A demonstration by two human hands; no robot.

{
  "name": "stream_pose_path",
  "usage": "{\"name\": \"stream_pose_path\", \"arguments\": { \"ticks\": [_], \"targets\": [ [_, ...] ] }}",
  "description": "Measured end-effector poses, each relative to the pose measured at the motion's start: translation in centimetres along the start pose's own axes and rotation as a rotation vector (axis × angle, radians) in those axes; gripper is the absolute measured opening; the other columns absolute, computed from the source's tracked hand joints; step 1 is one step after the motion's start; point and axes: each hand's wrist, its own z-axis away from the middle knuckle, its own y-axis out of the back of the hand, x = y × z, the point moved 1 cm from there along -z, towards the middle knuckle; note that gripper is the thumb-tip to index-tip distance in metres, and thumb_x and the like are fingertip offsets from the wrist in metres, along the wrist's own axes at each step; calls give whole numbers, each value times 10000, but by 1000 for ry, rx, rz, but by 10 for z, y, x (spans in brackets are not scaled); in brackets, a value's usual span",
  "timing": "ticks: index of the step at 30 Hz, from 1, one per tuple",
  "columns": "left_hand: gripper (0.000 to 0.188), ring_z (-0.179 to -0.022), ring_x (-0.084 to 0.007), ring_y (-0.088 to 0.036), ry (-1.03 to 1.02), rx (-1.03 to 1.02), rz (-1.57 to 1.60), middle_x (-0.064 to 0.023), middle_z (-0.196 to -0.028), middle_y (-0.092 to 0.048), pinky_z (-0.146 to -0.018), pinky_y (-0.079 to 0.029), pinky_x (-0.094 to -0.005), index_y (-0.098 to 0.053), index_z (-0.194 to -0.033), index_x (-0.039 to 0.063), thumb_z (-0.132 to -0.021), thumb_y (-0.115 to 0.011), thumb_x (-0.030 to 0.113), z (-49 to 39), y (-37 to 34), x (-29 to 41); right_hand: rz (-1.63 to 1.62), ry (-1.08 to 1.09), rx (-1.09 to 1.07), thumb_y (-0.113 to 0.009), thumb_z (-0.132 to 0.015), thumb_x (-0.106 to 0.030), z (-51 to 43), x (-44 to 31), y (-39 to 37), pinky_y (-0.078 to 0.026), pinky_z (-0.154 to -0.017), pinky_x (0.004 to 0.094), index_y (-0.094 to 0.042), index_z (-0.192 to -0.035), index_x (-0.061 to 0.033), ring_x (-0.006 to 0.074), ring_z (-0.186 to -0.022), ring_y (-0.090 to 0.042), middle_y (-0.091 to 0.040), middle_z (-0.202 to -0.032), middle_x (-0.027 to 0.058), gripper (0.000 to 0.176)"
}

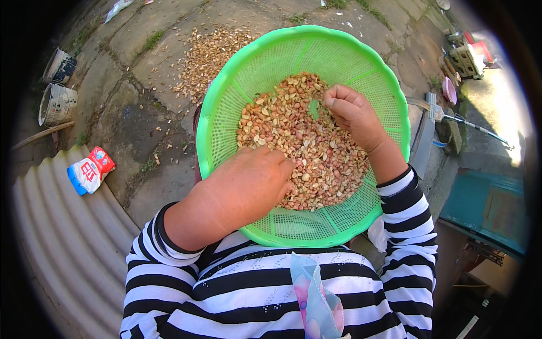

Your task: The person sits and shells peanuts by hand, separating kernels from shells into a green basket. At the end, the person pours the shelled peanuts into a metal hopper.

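Note:
A round green plastic mesh basket (pixel 224 84) rests before me against my striped top. Many shelled peanuts (pixel 305 144), reddish and pale, lie in its bottom, with a small green leaf (pixel 313 109) on top of them. My left hand (pixel 254 182) reaches over the near left side of the peanuts, its fingertips curled down at them; whether it grips any is hidden. Above the far right part of the pile is my right hand (pixel 351 110), its fingers curled in and the thumb against the forefinger. I cannot tell if something small is between them.
Peanut shells or pieces (pixel 207 55) are scattered on the stone paving beyond the basket. Two dirty buckets (pixel 58 105) stand at the left, near corrugated sheeting (pixel 67 237) with a red, white and blue bag (pixel 91 170). A mop (pixel 434 111) and pink basin (pixel 449 90) are at the right.

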Motion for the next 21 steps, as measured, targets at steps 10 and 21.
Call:
{"name": "stream_pose_path", "arguments": {
  "ticks": [10,21],
  "targets": [
    [359,-1021,-311,-623,12,-31,-51,-129,-1066,-657,-915,-495,-430,-637,-1244,24,-941,-603,214,0,-1,0,960,304,32,-610,-914,-179,-2,11,-36,-487,-592,407,-626,-940,-75,261,-652,-621,-623,-722,79,109],
    [371,-1019,-314,-626,0,-41,-36,-133,-1052,-659,-905,-498,-435,-629,-1255,22,-942,-602,218,0,2,0,-259,49,-41,-521,-916,-105,4,3,10,-384,-504,244,-591,-933,-52,91,-618,-500,-560,-801,6,90]
  ]
}}
